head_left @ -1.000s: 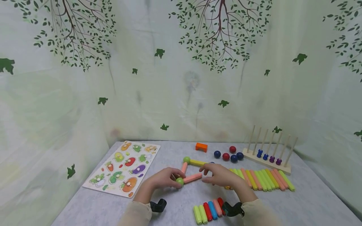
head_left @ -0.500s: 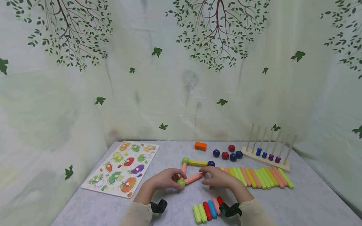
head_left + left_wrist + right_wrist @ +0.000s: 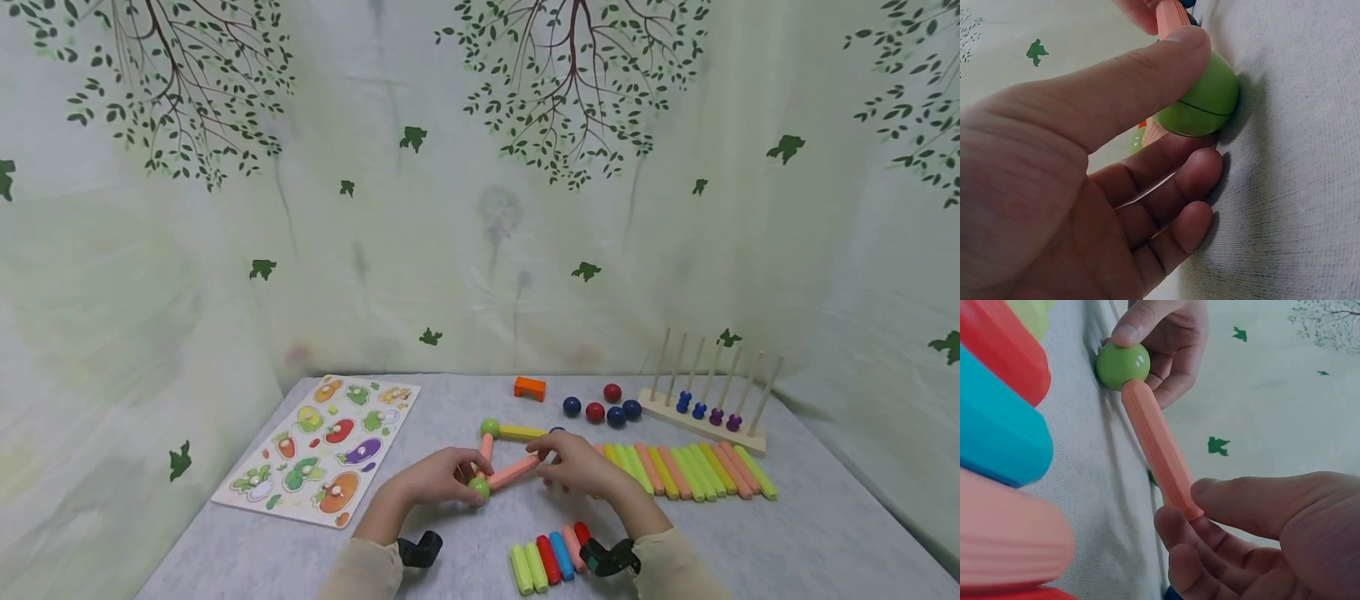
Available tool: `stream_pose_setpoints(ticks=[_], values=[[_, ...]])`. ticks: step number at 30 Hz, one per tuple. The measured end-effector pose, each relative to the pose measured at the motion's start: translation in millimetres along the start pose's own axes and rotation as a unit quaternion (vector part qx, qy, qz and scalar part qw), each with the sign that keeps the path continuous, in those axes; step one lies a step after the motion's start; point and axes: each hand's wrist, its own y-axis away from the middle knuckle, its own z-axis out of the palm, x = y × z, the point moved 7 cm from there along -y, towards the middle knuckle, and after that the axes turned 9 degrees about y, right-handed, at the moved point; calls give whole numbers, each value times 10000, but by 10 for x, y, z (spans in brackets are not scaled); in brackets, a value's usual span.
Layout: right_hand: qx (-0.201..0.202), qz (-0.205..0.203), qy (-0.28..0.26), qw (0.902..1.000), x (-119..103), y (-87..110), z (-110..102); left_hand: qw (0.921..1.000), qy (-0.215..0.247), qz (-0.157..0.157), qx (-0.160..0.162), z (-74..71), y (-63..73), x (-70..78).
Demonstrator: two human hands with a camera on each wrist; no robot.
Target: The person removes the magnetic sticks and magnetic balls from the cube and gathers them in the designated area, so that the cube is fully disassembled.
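Note:
My left hand (image 3: 442, 477) pinches a green ball (image 3: 1210, 100) between thumb and fingers, low against the cloth. From that ball a salmon-pink stick (image 3: 1159, 447) slants toward my right hand (image 3: 581, 467), which pinches its outer end between thumb and fingertips. A second pink stick (image 3: 487, 447) runs back from near the held ball, partly behind the left fingers, to another green ball (image 3: 490, 427). There a yellow stick (image 3: 522, 433) extends to the right. At its far end sits a dark blue ball (image 3: 557, 430), mostly hidden by the right hand in the head view.
Right of the hands lies a row of coloured sticks (image 3: 693, 477); shorter sticks (image 3: 549, 560) lie in front. Behind are loose red and blue balls (image 3: 595, 412), an orange block (image 3: 530, 388) and a peg stand (image 3: 705, 423). A vegetable puzzle board (image 3: 300, 503) is at left.
My right hand has moved left to the pink stick's free end and now pinches it. The stick's outer end is slightly higher in view. My left hand stays at the green ball.

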Motion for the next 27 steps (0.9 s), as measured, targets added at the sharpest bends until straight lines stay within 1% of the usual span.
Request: stream_pose_setpoints(ticks=[4, 6, 9, 13, 18, 21, 25, 27], values=[[114, 101, -300, 9994, -26, -11, -9, 10000, 12, 27, -14, -1, 4, -4], [179, 154, -306, 9993, -36, -16, -12, 10000, 46, 25, -35, 2, 8, -9], [322, 99, -231, 9992, -59, -19, -26, 9999, 93, 26, -56, 3, 15, -10], [410, -254, -201, 9986, -125, -7, -41, 9999, 106, 66, -70, 3, 15, -6], [81, -770, -233, 9967, -265, 24, -7, 9999, 78, 97, -112, 1, 6, -11], [10, -1021, 65, 9948, -373, 46, 2, 9998, 66, 165, -122, -7, 5, 1], [76, -1321, 636, 9892, -506, 94, -8, 9997, 60, 212, -100, -15, 6, 14], [40, -1412, 746, 9872, -558, 124, -10, 9997, 66, 203, -89, -16, 5, 18]])
